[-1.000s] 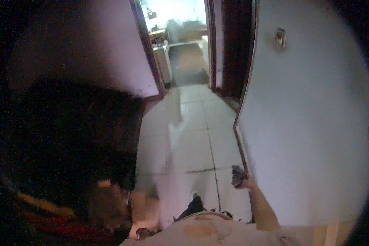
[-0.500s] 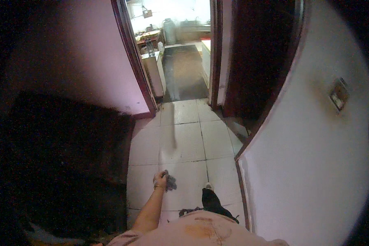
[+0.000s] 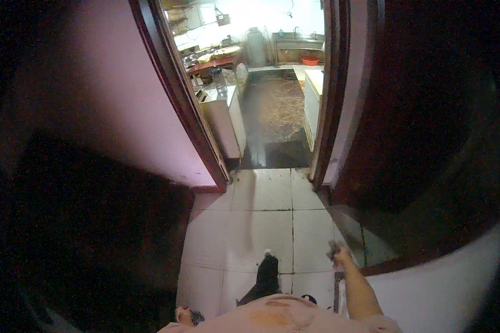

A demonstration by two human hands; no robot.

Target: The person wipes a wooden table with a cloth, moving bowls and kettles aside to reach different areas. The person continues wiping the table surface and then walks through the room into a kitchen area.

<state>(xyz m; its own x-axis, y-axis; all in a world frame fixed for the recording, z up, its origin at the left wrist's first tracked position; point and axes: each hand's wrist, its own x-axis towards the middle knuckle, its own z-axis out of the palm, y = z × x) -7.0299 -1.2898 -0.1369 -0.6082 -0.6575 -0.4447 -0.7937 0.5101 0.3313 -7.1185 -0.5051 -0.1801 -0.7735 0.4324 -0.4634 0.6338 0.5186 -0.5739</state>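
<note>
My right hand (image 3: 344, 256) hangs in front of me on the right, over the tiled floor. Its fingers are closed on a small, crumpled dark grey bundle (image 3: 333, 250), perhaps cloth; the exact kind is too blurred to make out. Low on the left, beside my shirt (image 3: 316, 311), my left hand (image 3: 183, 316) is partly in view at the lower edge. A similar dark grey crumpled bundle (image 3: 196, 317) shows at its fingers, which seem wrapped round it. One dark-trousered leg (image 3: 266, 276) is stretched forward between the two hands.
Ahead, a dark-framed doorway (image 3: 334, 83) opens into a bright kitchen with a dark wet floor (image 3: 272, 111). Inside stand a white cabinet (image 3: 223, 125) left, a white chest (image 3: 312, 105) right, a grey cylinder (image 3: 256, 47), a sink counter (image 3: 297, 41) and a red basin (image 3: 309, 60).
The doorway looks nearer. My left hand has swung back to the lower edge with its bundle, and my right hand has come into view at the right. A leg has stepped forward.
</note>
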